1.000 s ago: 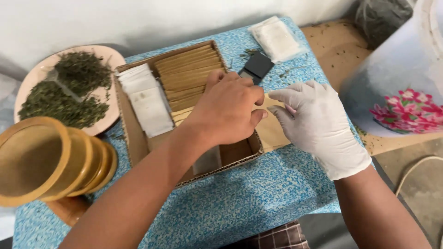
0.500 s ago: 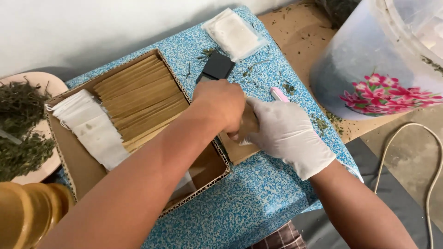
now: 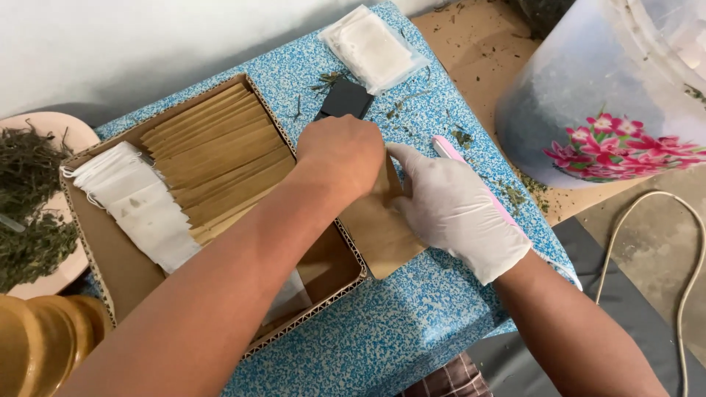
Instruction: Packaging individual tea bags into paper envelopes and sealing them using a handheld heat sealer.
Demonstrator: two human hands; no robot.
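both hands (image 3: 346,151) on brown envelope (image 3: 379,231)

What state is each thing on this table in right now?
Cardboard box: open, part filled.
Brown envelopes: stacked on edge in the box.
White bags: rowed beside them.
Loose envelope: flat on the table, under both hands.
Left hand: bare, curled.
Right hand: gloved, pressing.
Plate: heaped with dried leaves.
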